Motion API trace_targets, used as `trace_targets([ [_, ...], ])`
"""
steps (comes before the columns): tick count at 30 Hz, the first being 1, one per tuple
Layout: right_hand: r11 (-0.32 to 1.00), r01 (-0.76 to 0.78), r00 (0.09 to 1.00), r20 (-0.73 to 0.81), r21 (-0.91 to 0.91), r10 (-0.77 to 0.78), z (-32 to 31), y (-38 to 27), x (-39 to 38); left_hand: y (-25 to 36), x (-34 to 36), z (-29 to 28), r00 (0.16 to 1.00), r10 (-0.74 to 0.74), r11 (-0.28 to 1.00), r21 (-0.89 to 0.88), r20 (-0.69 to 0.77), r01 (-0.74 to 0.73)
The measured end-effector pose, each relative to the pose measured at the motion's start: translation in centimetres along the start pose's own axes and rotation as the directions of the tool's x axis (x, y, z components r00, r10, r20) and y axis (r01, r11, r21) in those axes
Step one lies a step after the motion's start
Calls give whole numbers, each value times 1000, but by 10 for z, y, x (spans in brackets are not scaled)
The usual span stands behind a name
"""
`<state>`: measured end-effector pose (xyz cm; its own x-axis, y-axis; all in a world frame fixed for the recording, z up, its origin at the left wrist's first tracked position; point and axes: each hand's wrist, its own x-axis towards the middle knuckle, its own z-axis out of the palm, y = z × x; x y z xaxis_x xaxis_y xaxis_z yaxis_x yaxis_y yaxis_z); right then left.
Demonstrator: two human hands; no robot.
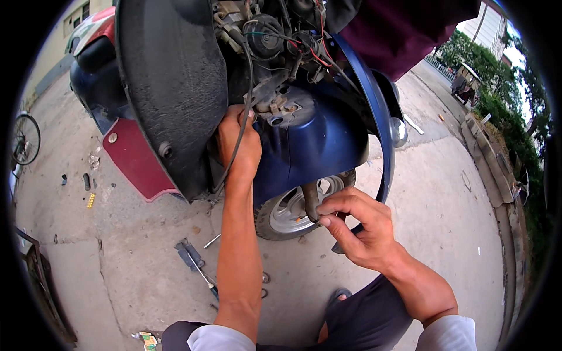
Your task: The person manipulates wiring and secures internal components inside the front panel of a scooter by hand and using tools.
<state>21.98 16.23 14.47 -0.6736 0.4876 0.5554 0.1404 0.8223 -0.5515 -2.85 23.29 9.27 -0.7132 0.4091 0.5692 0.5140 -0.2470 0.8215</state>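
My left hand (240, 140) reaches up between the black inner panel (170, 82) and the blue mudguard (313, 137), beside a hanging black cable (250, 73), fingers curled round something I cannot make out. My right hand (363, 231) is lower right, thumb and forefinger closed at the end of a dark metal strut (311, 198) in front of the wheel (275, 216); what they pinch is unclear. Exposed wiring and metal parts (263, 35) sit above the mudguard. A curved blue trim panel (380, 123) stands right of it.
A screwdriver (211, 286), a metal rod (212, 240) and small parts lie on the concrete ground (129, 275). A maroon flap (137, 164) hangs at left, a bicycle wheel (26, 137) beyond it. A concrete curb (492, 164) with greenery runs along the right.
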Motion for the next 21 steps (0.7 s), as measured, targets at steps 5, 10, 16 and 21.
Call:
trace_targets([
  [5, 1000, 20, 1000, -2, -24, -20, -2, -2, -1, 5, -5, 2, 996, -80, 997, 10, 50, 80],
  [10, 998, 29, 1000, -10, -55, -29, -6, -6, -3, 18, -6, -1, 974, -227, 972, -67, -15, 225],
  [16, 999, 25, 999, -22, -40, -26, -12, -3, -7, 13, -1, -3, 983, -179, 984, -12, 32, 180],
  [21, 1000, 17, 999, -31, -24, -18, -9, 3, -5, 8, -1, -3, 994, -97, 994, 49, 51, 94],
])
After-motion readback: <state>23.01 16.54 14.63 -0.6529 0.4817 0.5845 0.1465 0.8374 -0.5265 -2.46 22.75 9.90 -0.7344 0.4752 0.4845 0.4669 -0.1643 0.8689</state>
